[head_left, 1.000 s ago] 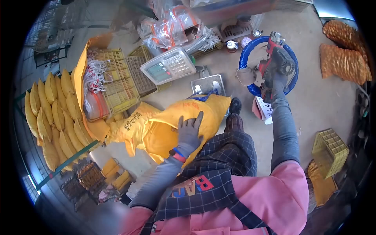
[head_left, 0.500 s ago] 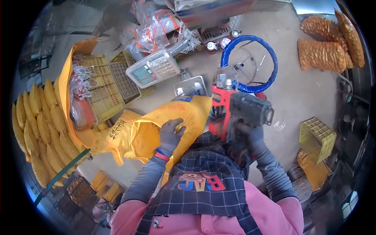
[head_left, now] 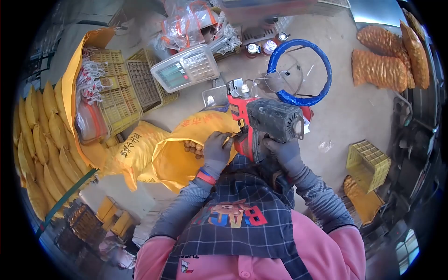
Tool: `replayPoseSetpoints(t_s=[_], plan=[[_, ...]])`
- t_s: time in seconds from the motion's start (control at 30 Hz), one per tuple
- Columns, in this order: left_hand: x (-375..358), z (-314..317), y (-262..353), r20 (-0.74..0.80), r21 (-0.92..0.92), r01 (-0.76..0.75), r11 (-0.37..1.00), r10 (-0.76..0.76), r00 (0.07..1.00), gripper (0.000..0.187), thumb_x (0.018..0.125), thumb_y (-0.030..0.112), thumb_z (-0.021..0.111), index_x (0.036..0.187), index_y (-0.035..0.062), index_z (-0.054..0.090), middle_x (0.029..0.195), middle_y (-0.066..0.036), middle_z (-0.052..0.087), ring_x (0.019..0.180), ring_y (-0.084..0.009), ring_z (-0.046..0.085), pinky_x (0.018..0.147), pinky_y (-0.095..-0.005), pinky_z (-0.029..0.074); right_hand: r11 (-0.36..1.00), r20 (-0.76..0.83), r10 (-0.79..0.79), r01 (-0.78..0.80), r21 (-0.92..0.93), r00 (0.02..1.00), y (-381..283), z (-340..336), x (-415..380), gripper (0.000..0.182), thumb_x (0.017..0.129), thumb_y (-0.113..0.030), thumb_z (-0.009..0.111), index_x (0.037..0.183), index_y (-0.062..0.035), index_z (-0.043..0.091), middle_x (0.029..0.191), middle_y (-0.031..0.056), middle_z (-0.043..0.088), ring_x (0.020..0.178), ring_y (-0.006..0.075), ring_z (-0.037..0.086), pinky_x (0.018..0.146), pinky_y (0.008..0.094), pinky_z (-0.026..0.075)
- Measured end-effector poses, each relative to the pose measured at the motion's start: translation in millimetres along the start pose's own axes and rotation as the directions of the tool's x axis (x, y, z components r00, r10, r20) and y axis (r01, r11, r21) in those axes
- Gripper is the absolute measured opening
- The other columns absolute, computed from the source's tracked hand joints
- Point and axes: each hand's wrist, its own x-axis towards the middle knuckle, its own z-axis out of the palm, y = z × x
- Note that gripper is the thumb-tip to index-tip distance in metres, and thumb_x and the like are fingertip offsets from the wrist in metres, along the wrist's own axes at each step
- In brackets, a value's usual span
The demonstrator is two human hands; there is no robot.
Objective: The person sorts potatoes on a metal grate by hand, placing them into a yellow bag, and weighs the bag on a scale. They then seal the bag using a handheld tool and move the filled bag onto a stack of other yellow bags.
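In my right hand [head_left: 284,153], gloved in grey, is a red and black portable bag-sewing machine [head_left: 275,120], held by its handle with the fingers wrapped round. A full yellow woven sack [head_left: 205,123] lies in front of me, its mouth gaping to the left. Brown, round produce [head_left: 193,148] shows inside. My left hand [head_left: 218,151], also gloved, is closed on the sack's rim, fingertips right beside the machine's red front. A second yellow sack [head_left: 140,144] with black writing lies just left of the mouth.
A digital scale [head_left: 186,67] stands ahead, near yellow crates [head_left: 116,88] with white strings. Beyond the machine is a blue-wrapped ring [head_left: 327,70]. Filled net sacks [head_left: 379,70] lie at the back right, a yellow crate [head_left: 368,165] at right. Full yellow sacks [head_left: 46,140] are stacked on the left.
The sewing machine has moved left and down toward the sack with my right hand. My left hand has shifted right along the rim, and produce now shows in the mouth.
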Motion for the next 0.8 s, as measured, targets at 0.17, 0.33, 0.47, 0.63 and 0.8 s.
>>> replayPoseSetpoints(t_s=[0.17,0.33,0.47,0.63,0.8], plan=[[-5,-9,5,0.112,0.022,-0.029,0.999,0.026,0.993,0.019,0.077,0.014,0.071,0.095,0.008,0.071,0.089,-0.011,0.064,0.084,-0.0322,0.062,0.077,-0.0407,0.049,0.998,0.012,-0.001,0.0,0.057,1.0,4,19,-1,0.04,0.078,-0.008,0.07,0.117,-0.0005,0.061,0.105,0.0058,0.066,0.093,0.0142,0.062,0.08,0.0302,0.051],[-4,2,-8,0.249,0.005,-0.011,1.0,0.009,0.969,0.031,0.077,0.011,0.069,0.108,0.0046,0.069,0.102,-0.015,0.068,0.095,-0.0315,0.065,0.083,-0.0374,0.052,0.985,0.021,-0.165,0.166,-0.053,0.986,30,44,17,0.04,0.078,-0.008,0.07,0.116,-0.0004,0.06,0.102,0.0051,0.066,0.09,0.0147,0.062,0.075,0.0305,0.052],[2,-36,-51,0.178,0.028,-0.051,0.998,0.045,0.983,0.067,0.076,0.016,0.07,0.138,0.0079,0.047,0.132,-0.017,0.055,0.124,-0.0317,0.051,0.105,-0.0449,0.039,0.816,0.177,-0.276,0.328,-0.476,0.945,48,57,42,0.048,0.078,-0.02,0.072,0.121,-0.003,0.061,0.116,0.0123,0.066,0.107,0.0265,0.063,0.093,0.0345,0.049],[-54,-134,-247,0.188,0.64,0.21,0.739,-0.416,0.89,0.052,0.075,0.015,0.064,0.127,0.0179,0.062,0.113,-0.011,0.066,0.114,-0.0338,0.057,0.101,-0.0585,0.037,0.98,-0.113,-0.145,0.127,-0.153,0.983,109,87,82,0.031,0.078,-0.012,0.073,0.107,0.0,0.067,0.09,0.0041,0.069,0.071,0.0145,0.064,0.063,0.0301,0.052],[-132,-173,-262,0.255,0.119,0.534,0.837,-0.545,0.799,0.044,0.074,0.003,0.06,0.114,0.0171,0.071,0.117,-0.016,0.066,0.108,-0.0336,0.062,0.088,-0.0372,0.052,0.972,-0.286,-0.231,0.231,-0.035,0.93,105,119,79,0.027,0.076,-0.011,0.075,0.1,0.0012,0.069,0.084,0.0053,0.069,0.068,0.0144,0.063,0.06,0.0293,0.051]])
